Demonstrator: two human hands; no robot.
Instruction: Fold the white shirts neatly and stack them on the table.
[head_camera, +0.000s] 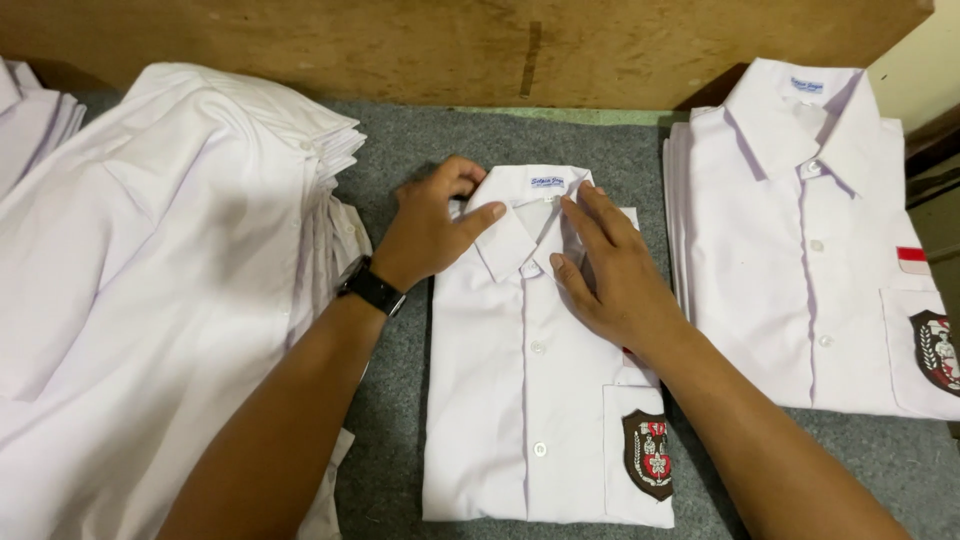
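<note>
A folded white school shirt (520, 400) lies buttoned on the grey felt table top (390, 440), with a dark shield badge (648, 455) on its chest pocket. My left hand (430, 225), with a black watch (371, 288) on the wrist, presses on the left side of the shirt's collar (525, 215). The thumb lies along the collar point. My right hand (612, 265) rests flat on the right side of the collar and shoulder, fingers spread. Neither hand grips the cloth.
A tall heap of unfolded white shirts (150, 270) fills the left side. A stack of folded white shirts (810, 250) with a badge and a red-white patch lies at the right. A wooden board (450, 45) runs along the back.
</note>
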